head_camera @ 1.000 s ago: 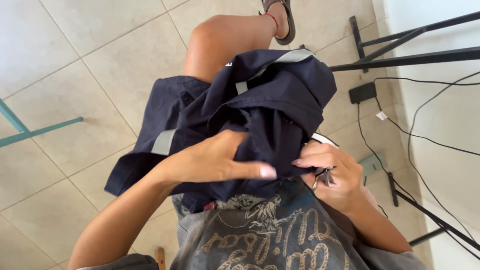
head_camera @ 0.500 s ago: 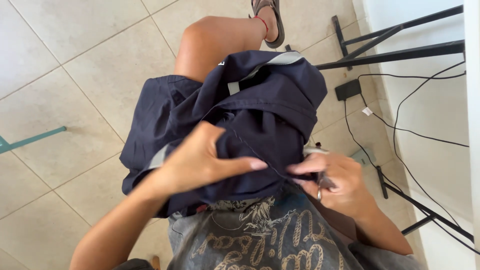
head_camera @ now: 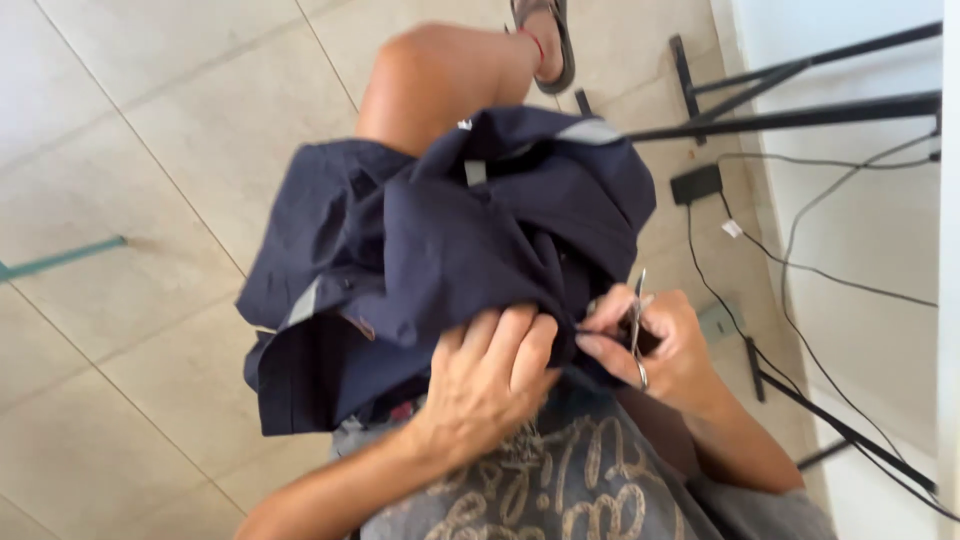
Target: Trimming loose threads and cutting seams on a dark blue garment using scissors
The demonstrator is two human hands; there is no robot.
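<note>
A dark navy garment (head_camera: 430, 250) lies bunched on the person's lap. The left hand (head_camera: 490, 375) pinches its lower fold, fingers closed on cloth; just right of the garment, the right hand (head_camera: 660, 345) grips small metal scissors (head_camera: 637, 330) (blades touching fabric).

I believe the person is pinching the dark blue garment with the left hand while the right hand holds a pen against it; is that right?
Not quite: the right hand holds small metal scissors, not a pen. The head view shows the blades and a finger ring. The rest stands: the left hand pinches the dark blue garment on the lap.
</note>
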